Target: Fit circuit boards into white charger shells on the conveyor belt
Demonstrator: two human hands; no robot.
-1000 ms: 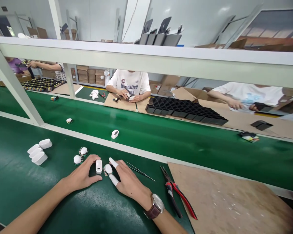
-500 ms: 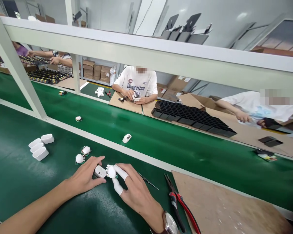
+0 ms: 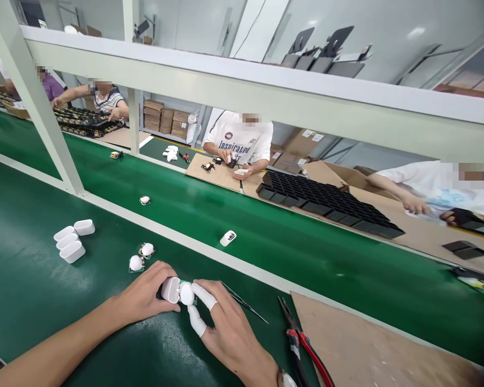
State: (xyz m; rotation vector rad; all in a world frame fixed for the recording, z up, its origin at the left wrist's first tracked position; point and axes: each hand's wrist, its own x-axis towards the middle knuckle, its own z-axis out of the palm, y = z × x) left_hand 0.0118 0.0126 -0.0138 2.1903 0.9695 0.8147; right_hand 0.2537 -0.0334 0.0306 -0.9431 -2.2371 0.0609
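My left hand (image 3: pixel 150 293) grips a white plastic housing (image 3: pixel 170 290), its open end turned to the right. Between the thumb and forefinger of my right hand (image 3: pixel 226 317), both in white finger cots, is a small circuit board with a white dome (image 3: pixel 186 293). The board's left edge meets the mouth of the housing; how far it sits inside I cannot tell. Two more domed circuit boards (image 3: pixel 136 263) lie on the green table beyond my left hand. Several empty white housings (image 3: pixel 72 250) stand farther left.
Tweezers (image 3: pixel 244 302) and red-handled pliers (image 3: pixel 292 333) lie right of my right hand, beside a brown board (image 3: pixel 371 344). Past a pale rail runs a green conveyor belt (image 3: pixel 185 207) carrying a white housing (image 3: pixel 228 238) and small boards. Co-workers sit opposite, near black trays (image 3: pixel 326 201).
The housing has turned so its open end shows, and the domed board now meets it. The view has shifted slightly; items on the belt have moved right relative to the table.
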